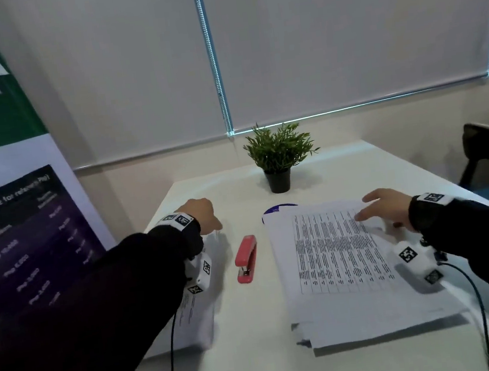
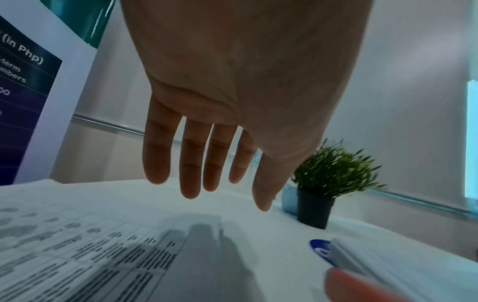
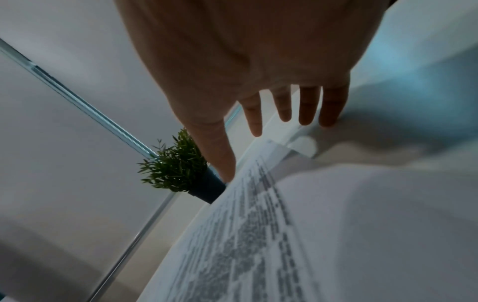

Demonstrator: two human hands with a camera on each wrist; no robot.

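My right hand (image 1: 389, 209) rests with straight, spread fingers on the far end of the stack of printed sheets (image 1: 344, 268), gripping nothing. The stack lies on the right of the white table (image 1: 257, 353). My left hand (image 1: 203, 217) hovers, fingers straight and slightly apart, above a smaller printed pile (image 1: 196, 317). The red stapler (image 1: 247, 259) lies between the piles.

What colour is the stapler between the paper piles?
The stapler is coral red; head view shows it best.
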